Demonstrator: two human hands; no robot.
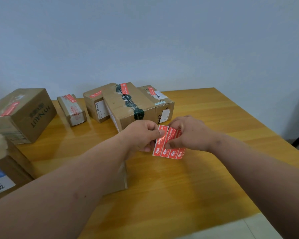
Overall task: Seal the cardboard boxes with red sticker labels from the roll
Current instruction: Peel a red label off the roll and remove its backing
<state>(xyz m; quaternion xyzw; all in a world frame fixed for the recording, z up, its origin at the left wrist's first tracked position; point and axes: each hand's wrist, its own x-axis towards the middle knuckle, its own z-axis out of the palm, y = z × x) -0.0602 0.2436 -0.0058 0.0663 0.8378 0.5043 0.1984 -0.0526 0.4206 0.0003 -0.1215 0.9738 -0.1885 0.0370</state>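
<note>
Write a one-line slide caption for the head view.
Both hands, left hand and right hand, peel a red sticker from the sticker strip above the wooden table.

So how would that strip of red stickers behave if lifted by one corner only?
Probably floppy: the sticker strip looks thin and already curves between the left hand and right hand. Likely very light, since fingertip pinches carry it above the table. The leftmost sticker, seemingly lifting off, might cling to fingers.

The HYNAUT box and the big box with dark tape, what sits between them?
Head view: two smaller boxes, a narrow box and a labelled box, between the HYNAUT box and the dark-taped box.
</note>
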